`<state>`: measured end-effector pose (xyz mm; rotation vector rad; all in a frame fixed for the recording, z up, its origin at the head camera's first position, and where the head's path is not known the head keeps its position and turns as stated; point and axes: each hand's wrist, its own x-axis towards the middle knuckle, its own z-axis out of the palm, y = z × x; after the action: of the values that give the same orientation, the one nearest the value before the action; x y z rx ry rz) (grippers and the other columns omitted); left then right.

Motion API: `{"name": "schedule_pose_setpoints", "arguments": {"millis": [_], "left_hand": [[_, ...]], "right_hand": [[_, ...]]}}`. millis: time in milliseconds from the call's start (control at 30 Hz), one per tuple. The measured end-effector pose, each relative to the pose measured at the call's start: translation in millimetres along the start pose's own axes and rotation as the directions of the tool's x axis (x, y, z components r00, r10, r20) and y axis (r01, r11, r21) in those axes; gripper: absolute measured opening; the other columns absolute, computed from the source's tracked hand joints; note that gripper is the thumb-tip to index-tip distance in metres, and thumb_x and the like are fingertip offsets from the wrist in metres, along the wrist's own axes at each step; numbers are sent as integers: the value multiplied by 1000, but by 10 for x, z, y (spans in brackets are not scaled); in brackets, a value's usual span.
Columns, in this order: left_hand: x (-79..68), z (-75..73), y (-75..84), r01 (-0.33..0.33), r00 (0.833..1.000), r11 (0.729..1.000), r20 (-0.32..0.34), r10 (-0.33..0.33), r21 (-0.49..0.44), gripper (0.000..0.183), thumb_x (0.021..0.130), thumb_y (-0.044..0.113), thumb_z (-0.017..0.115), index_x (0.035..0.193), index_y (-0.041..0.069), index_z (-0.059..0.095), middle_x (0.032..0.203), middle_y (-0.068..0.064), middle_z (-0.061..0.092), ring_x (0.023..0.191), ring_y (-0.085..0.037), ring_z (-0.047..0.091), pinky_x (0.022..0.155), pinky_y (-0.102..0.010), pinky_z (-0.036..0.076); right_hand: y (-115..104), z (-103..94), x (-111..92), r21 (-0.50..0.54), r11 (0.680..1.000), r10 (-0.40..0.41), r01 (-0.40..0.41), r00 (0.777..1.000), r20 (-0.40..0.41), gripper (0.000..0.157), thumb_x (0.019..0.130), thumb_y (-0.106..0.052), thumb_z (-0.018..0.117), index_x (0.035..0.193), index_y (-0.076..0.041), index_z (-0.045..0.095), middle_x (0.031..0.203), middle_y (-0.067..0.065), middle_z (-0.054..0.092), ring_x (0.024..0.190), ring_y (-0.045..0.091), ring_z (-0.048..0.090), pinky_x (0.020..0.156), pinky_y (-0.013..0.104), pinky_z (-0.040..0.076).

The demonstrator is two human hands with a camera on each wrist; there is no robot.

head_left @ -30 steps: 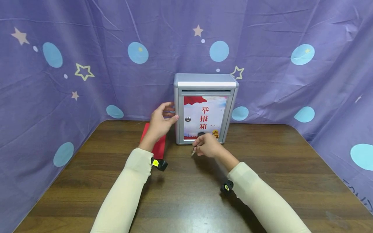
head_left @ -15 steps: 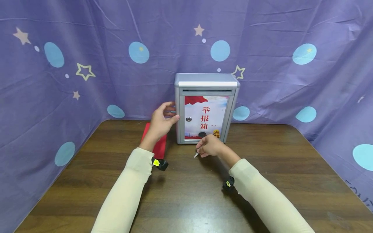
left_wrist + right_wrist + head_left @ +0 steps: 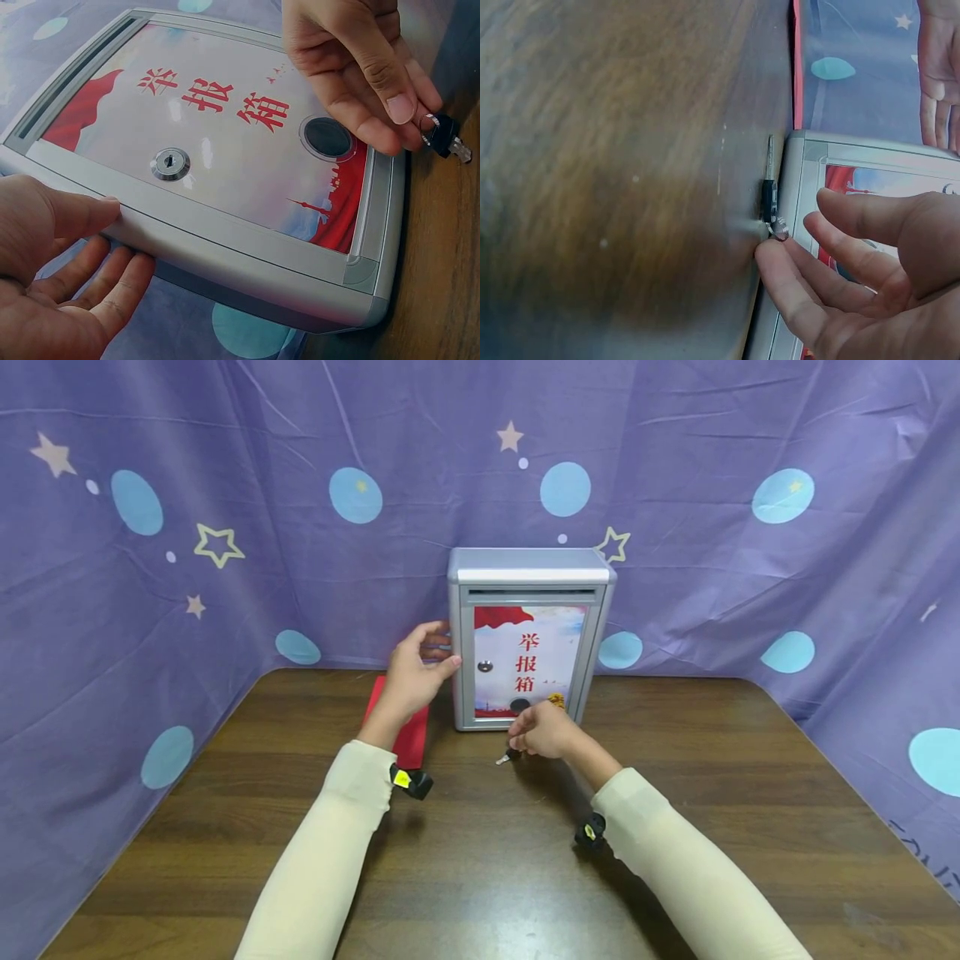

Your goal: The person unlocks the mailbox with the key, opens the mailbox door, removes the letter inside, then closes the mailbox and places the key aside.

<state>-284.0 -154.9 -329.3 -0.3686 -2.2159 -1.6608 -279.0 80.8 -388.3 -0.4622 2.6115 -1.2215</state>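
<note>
A grey metal report box (image 3: 604,610) with a printed front panel stands upright against the curtain. A round lock (image 3: 171,163) sits on its panel, with nothing in the keyhole. My left hand (image 3: 416,675) rests against the box's left edge, thumb on the front frame and bent fingers along the side. In front of the box's base, my right hand (image 3: 546,731) holds a small key (image 3: 769,187) with a black head by its ring, at the curled fingertips. The key points left, close above or on the tabletop; which, I cannot tell.
A flat red piece (image 3: 409,745) lies on the wooden table (image 3: 465,860), left of the box and partly under my left forearm. A purple curtain (image 3: 675,460) with stars and blue spots hangs behind and at both sides.
My right hand has shifted slightly to the right, and the key has turned from hanging downward to lying flatter, its black head now showing. My left hand and the box have stayed put.
</note>
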Motion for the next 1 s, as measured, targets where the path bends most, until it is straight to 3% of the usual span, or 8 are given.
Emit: {"name": "schedule_pose_setpoints", "arguments": {"millis": [367, 667, 867, 1000], "left_hand": [[4, -22, -29, -9, 1000, 1000, -1, 9, 17, 54, 90, -2, 74, 141, 3, 55, 124, -19, 65, 110, -33, 67, 91, -45, 58], [-13, -60, -50, 8, 1000, 1000, -2, -8, 5, 54, 90, 0, 75, 140, 2, 56, 125, -20, 64, 111, -34, 66, 92, -44, 57], [-55, -93, -48, -3, 1000, 998, 5, 3, 63, 49, 91, 3, 75, 137, 2, 58, 124, -20, 64, 108, -34, 67, 89, -46, 57], [-112, -119, -58, -17, 1000, 989, 12, 16, 145, 36, 92, 6, 74, 125, 0, 59, 119, -18, 65, 105, -33, 68, 89, -46, 57]], "right_hand": [[0, 2, -23, -37, 999, -23, 23, 1000, 7, 5, 92, -4, 73, 95, 0, 73, 78, 3, 72, 66, 13, 64, 60, 26, 55], [50, -33, -54, -22, 999, -49, 49, 999, -14, 13, 96, -15, 70, 97, -2, 75, 81, 14, 72, 63, 10, 59, 59, 25, 50], [76, -118, -97, -29, 997, -77, 76, 996, -37, 17, 98, -16, 69, 102, -1, 76, 85, 14, 73, 68, 13, 63, 63, 26, 53], [70, -177, -158, -68, 990, -126, 121, 989, -80, 19, 98, -18, 69, 105, -2, 76, 90, 12, 74, 72, 14, 64, 66, 29, 54]]}}
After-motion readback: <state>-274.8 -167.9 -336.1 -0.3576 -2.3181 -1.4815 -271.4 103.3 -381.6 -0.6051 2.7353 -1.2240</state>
